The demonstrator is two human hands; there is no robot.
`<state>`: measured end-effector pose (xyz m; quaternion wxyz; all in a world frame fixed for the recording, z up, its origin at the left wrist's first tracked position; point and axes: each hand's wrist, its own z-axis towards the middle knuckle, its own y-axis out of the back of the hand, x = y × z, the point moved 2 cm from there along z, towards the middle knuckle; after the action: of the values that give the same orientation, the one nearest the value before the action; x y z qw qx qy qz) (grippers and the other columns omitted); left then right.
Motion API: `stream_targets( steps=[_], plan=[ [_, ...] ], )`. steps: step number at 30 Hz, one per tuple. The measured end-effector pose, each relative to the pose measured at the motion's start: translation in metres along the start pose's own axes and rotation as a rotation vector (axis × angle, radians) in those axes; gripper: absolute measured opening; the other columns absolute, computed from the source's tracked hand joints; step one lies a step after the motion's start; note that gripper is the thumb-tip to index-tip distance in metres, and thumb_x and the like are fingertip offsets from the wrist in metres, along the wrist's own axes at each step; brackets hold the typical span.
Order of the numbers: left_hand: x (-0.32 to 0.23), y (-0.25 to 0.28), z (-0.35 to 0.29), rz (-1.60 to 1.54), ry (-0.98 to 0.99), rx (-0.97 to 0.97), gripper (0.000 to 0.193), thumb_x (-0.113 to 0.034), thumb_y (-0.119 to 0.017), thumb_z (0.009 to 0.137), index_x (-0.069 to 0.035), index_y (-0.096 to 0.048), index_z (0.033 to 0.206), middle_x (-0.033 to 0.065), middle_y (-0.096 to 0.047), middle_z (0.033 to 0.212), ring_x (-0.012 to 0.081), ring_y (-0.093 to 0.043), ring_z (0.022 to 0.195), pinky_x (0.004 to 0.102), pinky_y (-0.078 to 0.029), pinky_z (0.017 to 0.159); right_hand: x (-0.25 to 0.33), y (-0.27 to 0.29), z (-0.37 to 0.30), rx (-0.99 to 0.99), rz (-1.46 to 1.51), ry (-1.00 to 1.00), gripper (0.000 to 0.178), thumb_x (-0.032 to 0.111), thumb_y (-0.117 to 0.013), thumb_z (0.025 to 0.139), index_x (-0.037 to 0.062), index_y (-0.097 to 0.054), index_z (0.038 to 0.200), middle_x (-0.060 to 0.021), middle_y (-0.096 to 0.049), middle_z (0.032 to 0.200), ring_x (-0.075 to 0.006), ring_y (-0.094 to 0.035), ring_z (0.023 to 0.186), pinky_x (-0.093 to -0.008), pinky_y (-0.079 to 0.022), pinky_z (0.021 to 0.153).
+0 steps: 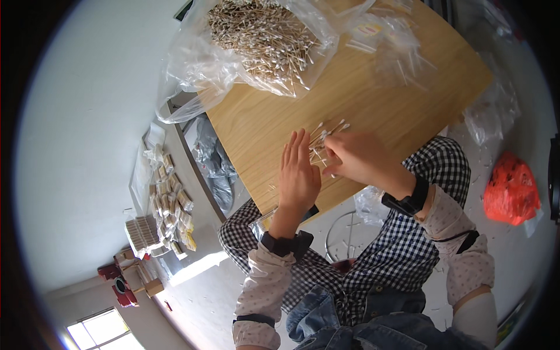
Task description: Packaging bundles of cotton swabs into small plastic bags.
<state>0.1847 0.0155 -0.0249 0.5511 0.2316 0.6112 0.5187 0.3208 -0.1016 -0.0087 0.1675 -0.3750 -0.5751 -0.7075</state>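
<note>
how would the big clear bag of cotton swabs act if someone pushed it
The clear bag would probably crumple rather than stay stiff, since its thin film sags in loose folds. The cotton swabs would likely shift and perhaps spill, being slim, loose sticks heaped in a jumble.

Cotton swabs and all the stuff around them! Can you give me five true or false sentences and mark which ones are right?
1. The big heap of swabs is in a clear plastic bag. True.
2. The table is bright blue. False: the table is wood-brown.
3. Some loose swabs lie near the left hand and the right hand. True.
4. The left hand is squeezed into a fist. False: its fingers are stretched out.
5. The red bag sits on the table. False: the red bag is on the floor.
</note>
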Motion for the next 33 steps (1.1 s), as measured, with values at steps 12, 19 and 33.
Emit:
stream_targets(
  steps=[12,19,33],
  plan=[
    [-0.007,-0.032,-0.015,0.182,0.019,0.081,0.084,-0.014,-0.053,0.087,0.01,-0.013,0.156,0.0252,-0.019,0.164,0.0361,-0.014,0.155,0.0508,-0.013,0.125,-0.036,0.006,-0.009,-0.119,-0.254,0.094,0.007,0.004,-0.065,0.08,0.0061,-0.06,0.077,-0.0085,-0.061,0.082,-0.0319,-0.063,0.077,-0.0421,-0.05,0.067],
    [-0.015,-0.031,-0.016,0.143,0.027,0.029,0.084,-0.025,-0.053,0.092,0.011,-0.013,0.156,0.0302,-0.014,0.163,0.0409,-0.012,0.154,0.0538,-0.012,0.124,-0.024,-0.006,0.003,-0.236,-0.275,0.225,0.007,0.002,-0.065,0.082,0.006,-0.059,0.081,-0.009,-0.06,0.083,-0.0306,-0.063,0.076,-0.041,-0.05,0.065],
    [-0.005,-0.047,0.037,0.363,0.069,-0.029,0.102,-0.062,-0.053,0.095,0.015,-0.018,0.152,0.0312,-0.023,0.16,0.0421,-0.018,0.152,0.052,-0.018,0.123,-0.041,0.037,0.008,-0.432,-0.032,0.043,0.02,0.002,-0.068,0.085,0.0032,-0.06,0.103,-0.0113,-0.065,0.098,-0.0293,-0.066,0.084,-0.0378,-0.053,0.073]
  ],
)
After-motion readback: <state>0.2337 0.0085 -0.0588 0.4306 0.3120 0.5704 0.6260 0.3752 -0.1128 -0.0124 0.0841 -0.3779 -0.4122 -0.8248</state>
